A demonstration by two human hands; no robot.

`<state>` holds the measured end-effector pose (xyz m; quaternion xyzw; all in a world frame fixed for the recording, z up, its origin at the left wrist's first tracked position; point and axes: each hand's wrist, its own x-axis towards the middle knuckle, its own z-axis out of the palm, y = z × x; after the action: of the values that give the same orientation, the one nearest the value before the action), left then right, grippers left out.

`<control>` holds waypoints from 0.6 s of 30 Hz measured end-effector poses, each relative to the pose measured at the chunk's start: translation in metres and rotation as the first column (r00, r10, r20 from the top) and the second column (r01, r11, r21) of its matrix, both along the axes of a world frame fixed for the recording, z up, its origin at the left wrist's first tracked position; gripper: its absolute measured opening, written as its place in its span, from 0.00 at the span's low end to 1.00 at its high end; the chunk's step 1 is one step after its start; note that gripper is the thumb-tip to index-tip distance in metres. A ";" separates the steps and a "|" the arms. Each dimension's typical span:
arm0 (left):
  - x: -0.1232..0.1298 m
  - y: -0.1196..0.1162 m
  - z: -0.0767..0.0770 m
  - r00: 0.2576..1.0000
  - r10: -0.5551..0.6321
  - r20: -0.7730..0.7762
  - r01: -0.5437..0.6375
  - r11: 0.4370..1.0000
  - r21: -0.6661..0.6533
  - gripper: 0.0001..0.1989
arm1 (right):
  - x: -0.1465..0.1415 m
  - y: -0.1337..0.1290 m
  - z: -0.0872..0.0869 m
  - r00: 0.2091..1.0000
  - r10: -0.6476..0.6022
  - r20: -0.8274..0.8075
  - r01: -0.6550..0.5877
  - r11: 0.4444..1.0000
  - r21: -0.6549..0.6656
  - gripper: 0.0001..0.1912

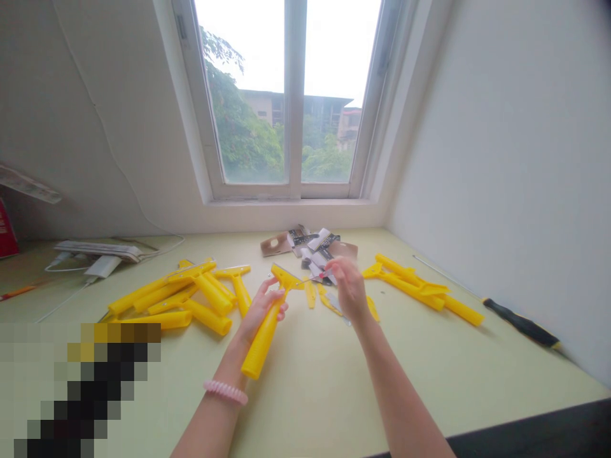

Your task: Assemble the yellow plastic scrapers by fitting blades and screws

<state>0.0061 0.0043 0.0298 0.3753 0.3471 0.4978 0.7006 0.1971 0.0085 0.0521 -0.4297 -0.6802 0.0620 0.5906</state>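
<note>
Head view, left fingers [275, 296] clamped around yellow scraper [267, 327], right fingers [335, 263] pinching thin tool [325, 274], perhaps screwdriver, partly hidden

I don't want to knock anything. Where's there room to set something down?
Bare tabletop lies between the forearms, and between right forearm, right-side scrapers and black-handled tool. Crowded: left of the left hand, with piled scrapers, and around the right hand, with packaging and yellow parts.

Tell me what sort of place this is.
Probably a makeshift workbench indoors, though the room's wider use can't be told. A table stands by a window, holding a pile of yellow scrapers, a long black-handled screwdriver and what looks like a power strip.
</note>
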 end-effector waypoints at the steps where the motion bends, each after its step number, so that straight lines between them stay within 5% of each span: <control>1: 0.000 0.000 0.000 1.000 0.007 0.005 -0.007 1.000 -0.006 0.20 | 0.000 0.000 0.001 1.000 0.001 0.022 -0.002 1.000 0.005 0.13; 11: 0.000 -0.001 0.000 1.000 -0.015 -0.009 0.015 1.000 0.027 0.19 | -0.005 0.003 -0.004 0.974 -0.073 -0.216 0.047 0.991 -0.124 0.12; 18: 0.000 -0.001 0.002 1.000 -0.013 0.015 0.013 1.000 0.025 0.19 | -0.001 0.002 -0.004 0.963 -0.241 -0.119 0.224 0.965 -0.140 0.16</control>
<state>0.0060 0.0035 0.0313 0.3822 0.3332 0.5004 0.7018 0.1962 0.0107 0.0477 -0.5377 -0.5784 0.0637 0.6102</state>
